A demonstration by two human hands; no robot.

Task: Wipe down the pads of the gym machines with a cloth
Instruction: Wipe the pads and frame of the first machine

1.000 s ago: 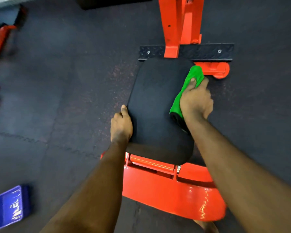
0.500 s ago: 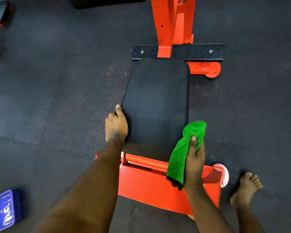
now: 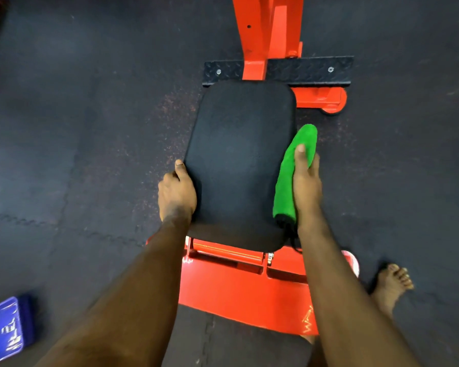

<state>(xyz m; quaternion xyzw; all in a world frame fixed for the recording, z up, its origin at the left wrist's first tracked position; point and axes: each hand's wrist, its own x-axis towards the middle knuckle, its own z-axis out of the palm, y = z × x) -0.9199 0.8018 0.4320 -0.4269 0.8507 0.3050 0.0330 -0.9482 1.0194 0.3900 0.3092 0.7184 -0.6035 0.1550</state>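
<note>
A black rectangular pad (image 3: 239,165) sits on an orange machine frame (image 3: 244,290), seen from above. My left hand (image 3: 176,193) grips the pad's left edge, thumb on top and fingers wrapped under the side. My right hand (image 3: 306,181) holds a green cloth (image 3: 289,178) against the pad's right side. The thumb lies on top of the cloth and the fingers curl round it on the outer side. The cloth's dark lower end hangs by my wrist.
An orange upright (image 3: 263,33) and a black checker-plate crossbar (image 3: 277,70) stand beyond the pad. The floor is dark rubber matting (image 3: 77,128). A blue tray (image 3: 4,329) lies at the lower left. A bare foot (image 3: 391,287) stands at the lower right.
My right hand drew the cloth down from the pad's upper right corner to below its near end, then back up along the right side. The left hand has kept its grip.
</note>
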